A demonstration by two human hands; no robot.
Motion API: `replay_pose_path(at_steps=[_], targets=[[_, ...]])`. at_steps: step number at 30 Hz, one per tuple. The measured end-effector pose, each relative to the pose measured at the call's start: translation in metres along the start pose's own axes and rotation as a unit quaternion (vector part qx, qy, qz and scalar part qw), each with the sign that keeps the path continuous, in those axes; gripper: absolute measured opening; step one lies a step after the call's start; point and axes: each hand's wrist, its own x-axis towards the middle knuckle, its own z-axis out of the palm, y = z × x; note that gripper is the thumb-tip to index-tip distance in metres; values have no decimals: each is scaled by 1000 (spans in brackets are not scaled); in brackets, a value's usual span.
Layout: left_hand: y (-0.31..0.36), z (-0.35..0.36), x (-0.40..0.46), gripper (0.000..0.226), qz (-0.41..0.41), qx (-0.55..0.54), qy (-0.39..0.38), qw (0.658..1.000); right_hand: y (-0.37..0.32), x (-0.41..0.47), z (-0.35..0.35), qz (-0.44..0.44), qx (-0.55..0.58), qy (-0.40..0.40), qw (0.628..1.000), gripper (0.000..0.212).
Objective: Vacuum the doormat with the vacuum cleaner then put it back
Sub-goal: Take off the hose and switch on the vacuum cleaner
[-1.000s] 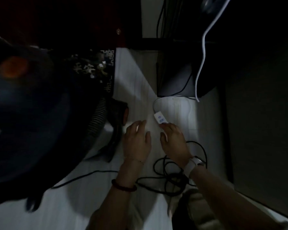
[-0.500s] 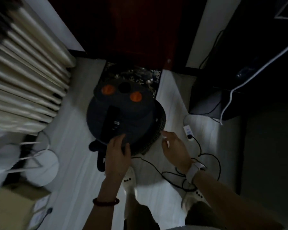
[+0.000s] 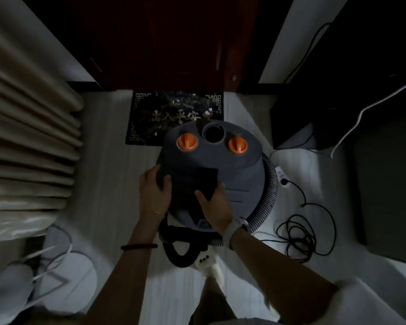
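Both hands (image 3: 154, 191) on vacuum cleaner (image 3: 239, 174)

Single head view, looking steeply down, close above floor (image 3: 117, 184).

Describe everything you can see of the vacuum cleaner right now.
The vacuum cleaner is a round, dark grey plastic canister standing upright on the pale floor at the doormat's near edge. Its top carries two orange knobs flanking an open port. A ribbed hose curls around its right side. The left hand and right hand rest on it.

The vacuum cleaner (image 3: 211, 170) overlaps the doormat (image 3: 174, 116); bare floor (image 3: 113, 174) lies left, tangled cable (image 3: 305, 233) right.
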Motion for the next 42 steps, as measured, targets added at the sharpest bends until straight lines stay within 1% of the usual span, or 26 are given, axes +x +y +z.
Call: replay_pose_path(at_steps=[2,4,7,9,11,13,15,17,18,21,23,26,28,30,33,35,37,39,40,41,42], targets=[[0,2,7,47,8,-12,-17,1000,3,4,3,6,9,5,1000,43],[6,6,12,51,38,-13,-27,999,5,6,-1,-3,1,-3,1000,38],[17,14,14,60,71,7,-49,996,12,7,-9,-9,1,-5,1000,37],[23,22,10,70,94,40,-66,993,19,6,-18,-5,-12,-2,1000,43],[27,32,1,84,123,87,-75,986,31,2,-30,-8,-38,-1,999,48],[29,44,-8,92,147,141,-69,977,46,-3,-49,-4,-75,6,997,47],[33,58,-15,83,163,190,-69,966,63,-7,-72,-2,-124,14,992,52],[39,72,-23,75,160,232,-112,953,80,-12,-99,-3,-185,18,983,58],[43,78,-28,78,171,245,-124,946,88,-14,-115,-11,-211,19,977,59],[56,99,-51,93,215,246,-145,934,112,-23,-162,-42,-273,4,961,64],[63,117,-70,96,234,247,-173,925,128,-30,-194,-48,-296,-13,954,66],[71,144,-96,89,262,243,-192,914,148,-43,-234,-43,-317,-55,946,68],[77,161,-113,82,283,244,-205,904,159,-52,-254,-35,-317,-60,946,68],[86,178,-132,79,307,255,-217,891,172,-61,-267,-23,-316,-38,948,66],[100,203,-157,79,344,274,-230,868,194,-75,-277,-17,-344,7,939,63],[107,217,-170,81,344,302,-241,856,207,-82,-282,-16,-351,41,935,60],[109,228,-181,84,324,323,-255,852,218,-89,-287,-31,-339,69,938,59],[116,234,-193,86,306,329,-260,855,228,-101,-292,-62,-296,108,947,63],[121,237,-199,83,301,329,-257,857,236,-108,-295,-66,-256,153,952,62],[126,241,-207,80,299,330,-251,859,245,-117,-296,-51,-199,212,955,59],[130,245,-214,76,300,330,-243,861,254,-128,-297,-13,-129,270,954,57]])
